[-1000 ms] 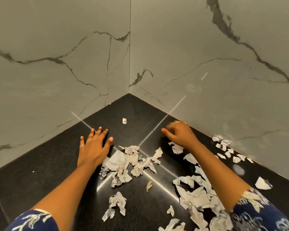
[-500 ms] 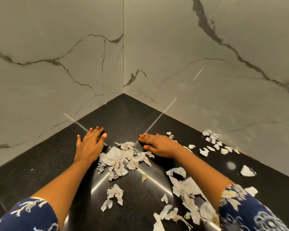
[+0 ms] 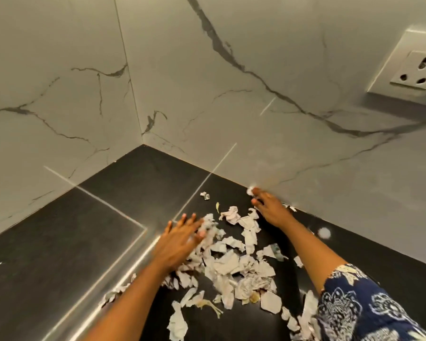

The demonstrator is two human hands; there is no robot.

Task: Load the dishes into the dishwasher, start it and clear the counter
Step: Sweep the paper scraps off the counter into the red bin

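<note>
Several torn, crumpled paper scraps [image 3: 234, 264] lie heaped on the black counter [image 3: 59, 242] in the corner of two marble walls. My left hand [image 3: 180, 238] lies flat with fingers spread, its fingertips against the left side of the heap. At the foot of the right wall my right hand [image 3: 268, 207] is stretched out, fingers apart, with a small white scrap [image 3: 249, 191] at its fingertips. One tiny scrap [image 3: 205, 195] sits apart, farther back. No dishes or dishwasher are in view.
Grey veined marble walls [image 3: 207, 94] meet in a corner behind the counter. A white wall socket [image 3: 413, 70] is mounted at the upper right. More scraps trail toward the near edge [image 3: 177, 323] under my blue patterned sleeve [image 3: 354, 308].
The view has swung right, showing the socket. My left hand has pushed the scraps rightward into one heap. My right hand has moved back out to the right wall.
</note>
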